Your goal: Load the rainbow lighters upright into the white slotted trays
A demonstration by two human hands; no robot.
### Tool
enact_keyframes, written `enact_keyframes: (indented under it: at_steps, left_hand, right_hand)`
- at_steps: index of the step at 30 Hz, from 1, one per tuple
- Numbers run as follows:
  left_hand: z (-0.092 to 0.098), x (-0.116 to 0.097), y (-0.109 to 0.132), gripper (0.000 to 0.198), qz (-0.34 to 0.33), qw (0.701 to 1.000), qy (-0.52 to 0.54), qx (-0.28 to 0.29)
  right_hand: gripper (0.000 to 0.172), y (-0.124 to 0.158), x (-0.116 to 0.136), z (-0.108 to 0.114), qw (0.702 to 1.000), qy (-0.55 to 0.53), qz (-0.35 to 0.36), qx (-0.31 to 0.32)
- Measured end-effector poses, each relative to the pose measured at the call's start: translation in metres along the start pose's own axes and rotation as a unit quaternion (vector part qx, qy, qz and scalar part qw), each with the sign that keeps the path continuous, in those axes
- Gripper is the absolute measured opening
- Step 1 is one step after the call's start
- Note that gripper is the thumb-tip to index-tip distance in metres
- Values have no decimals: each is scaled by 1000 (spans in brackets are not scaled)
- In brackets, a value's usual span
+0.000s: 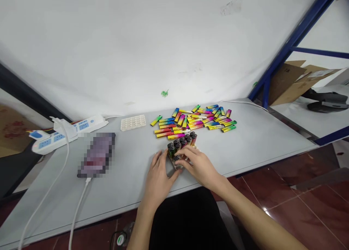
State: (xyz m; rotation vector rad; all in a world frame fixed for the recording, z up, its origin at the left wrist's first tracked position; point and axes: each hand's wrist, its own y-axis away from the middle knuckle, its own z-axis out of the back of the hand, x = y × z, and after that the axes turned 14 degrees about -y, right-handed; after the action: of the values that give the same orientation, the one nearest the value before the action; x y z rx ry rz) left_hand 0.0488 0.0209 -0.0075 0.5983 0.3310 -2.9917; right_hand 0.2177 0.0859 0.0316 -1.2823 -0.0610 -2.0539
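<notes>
A small pale tray [178, 166] sits near the front edge of the table, bearing several upright black-topped, lighter-like cylinders [181, 141] with shiny coloured bodies. My left hand [156, 179] curves round the tray's left side, its thumb at the front corner and its fingers along the side. Between the thumb and fingers of my right hand [203, 168] is one black-topped lighter [177, 158] at the tray's front. My right fingers hide part of the tray and some of the cylinders. Just behind lies a loose pile of shiny rainbow-coloured metal sleeves [195, 124].
A second pale tray [133, 123] with round hollows lies back left. At the left are a blurred-out phone [96, 155] on a white cable and a power strip [89, 124]. Blue metal frame [290, 48] and cardboard boxes [289, 79] stand right; a white wall rises behind.
</notes>
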Motion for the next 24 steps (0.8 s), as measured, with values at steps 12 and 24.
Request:
enact_keyframes:
  at_steps: [12,24]
  left_hand:
    - [1,-1,0,70,2,1000,8,4]
    - [1,1,1,70,13,1000,21,8]
  right_hand:
    - [24,1,-7,-14,981,189,-32,-26]
    - [39,-52,-54,64,964,143,-46,-217]
